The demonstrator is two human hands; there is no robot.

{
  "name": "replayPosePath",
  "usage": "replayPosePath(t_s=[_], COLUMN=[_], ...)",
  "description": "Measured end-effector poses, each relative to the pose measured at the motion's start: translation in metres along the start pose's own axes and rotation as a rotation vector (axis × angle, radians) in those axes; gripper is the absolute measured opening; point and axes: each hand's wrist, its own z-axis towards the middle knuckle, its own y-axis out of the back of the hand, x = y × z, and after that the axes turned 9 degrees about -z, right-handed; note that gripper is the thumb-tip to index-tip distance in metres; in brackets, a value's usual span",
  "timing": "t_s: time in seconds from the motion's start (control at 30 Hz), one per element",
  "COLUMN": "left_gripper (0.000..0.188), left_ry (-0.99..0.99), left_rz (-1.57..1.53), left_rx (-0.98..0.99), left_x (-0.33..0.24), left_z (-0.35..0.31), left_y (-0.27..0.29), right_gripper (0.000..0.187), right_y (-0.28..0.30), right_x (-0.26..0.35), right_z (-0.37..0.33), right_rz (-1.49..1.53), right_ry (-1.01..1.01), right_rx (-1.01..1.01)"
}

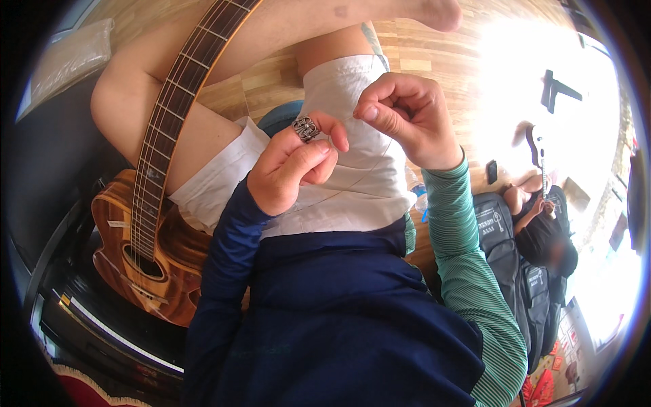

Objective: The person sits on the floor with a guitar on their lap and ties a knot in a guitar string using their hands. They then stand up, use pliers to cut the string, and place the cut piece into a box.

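My left hand point(288, 166) is raised over my lap, its fingers curled and the thumb pressed against them. A wide silver ring point(305, 128) sits on one of its fingers. Level with it and a little farther off, my right hand point(413, 122) makes a pinch of thumb and forefinger. The two hands are apart, facing each other. Whatever either pinch holds, if anything, is too small to make out. To the left, a wooden acoustic guitar point(178, 295) leans with its neck point(166, 115) rising across my bare leg; neither hand touches it.
Left of the guitar is a dark seat point(54, 142) with a plastic-wrapped packet point(68, 57). A clear bottle point(419, 197) lies by my right forearm. At right, another person point(542, 234) holds a small guitar point(537, 146) beside black instrument bags point(498, 237). A phone point(492, 171) rests on the wooden floor point(413, 51).
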Motion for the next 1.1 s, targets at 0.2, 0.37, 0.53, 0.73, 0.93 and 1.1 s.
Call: replayPosePath(t_s=[0.2, 0.37, 0.53, 0.73, 0.93, 1.1], left_gripper=[0.015, 0.011, 0.015, 0.018, 0.017, 0.019], left_ry=[0.011, 0.067, -0.016, -0.046, 0.006, 0.042], left_rz=[0.008, 0.033, 0.232, 0.405, 0.437, 0.359], left_rx=[0.03, -0.032, -0.081, -0.081, -0.004, 0.007], left_x=[-0.001, 0.002, 0.008, -0.006, -0.004, -0.009], left_z=[0.001, -0.001, 0.002, -0.002, -0.002, -0.001], left_y=[0.001, -0.003, -0.004, -0.007, -0.002, 0.0], right_gripper=[0.013, 0.011, 0.01, 0.01, 0.014, 0.014], right_y=[-0.001, 0.002, -0.004, 0.008, 0.0, -0.004], right_x=[0.0, 0.002, 0.013, 0.011, 0.018, 0.031], right_z=[0.001, 0.004, 0.007, 0.001, -0.002, 0.0], right_rz=[0.034, -0.039, -0.016, -0.066, -0.146, -0.33], right_ry=[0.014, 0.003, -0.071, -0.074, -0.057, 0.048], right_rx=[0.003, 0.002, 0.027, 0.023, 0.187, 0.143])
